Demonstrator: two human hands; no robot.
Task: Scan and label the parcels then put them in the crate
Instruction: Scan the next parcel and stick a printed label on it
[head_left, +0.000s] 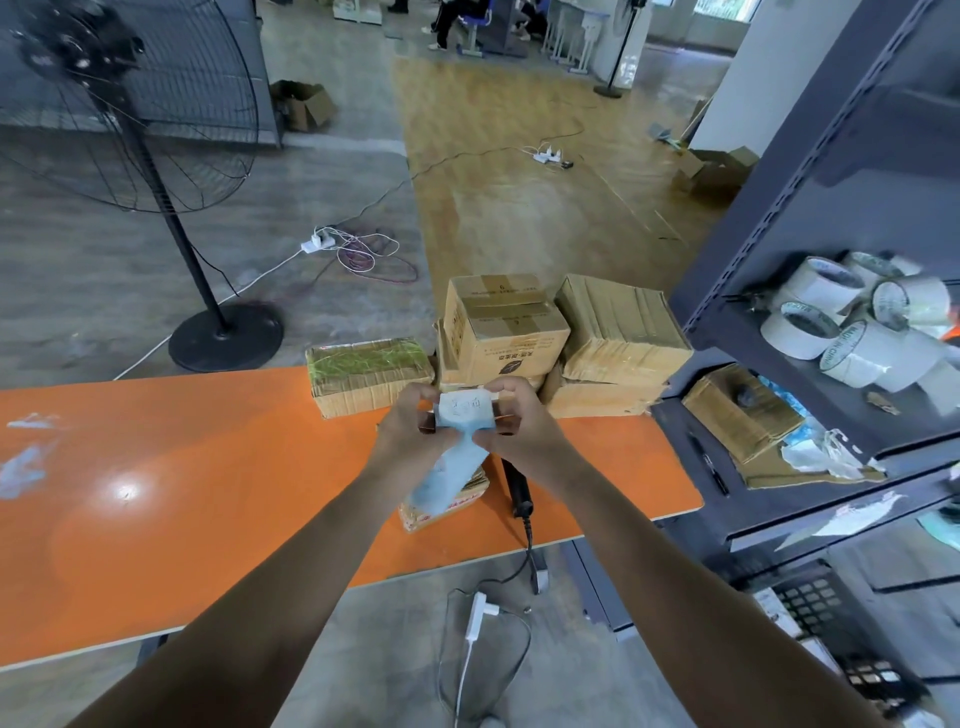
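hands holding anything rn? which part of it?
Yes. Both hands pinch a label strip at its upper end: the left hand at its left edge, the right hand at its right edge. The lower part hangs free.

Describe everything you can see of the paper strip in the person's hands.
The paper strip is thin and limp, white at the top with faint marks, pale blue below. The left hand and right hand pinch its upper part from either side, above the orange table. Its tail hangs down over a small parcel; whether they touch is unclear.
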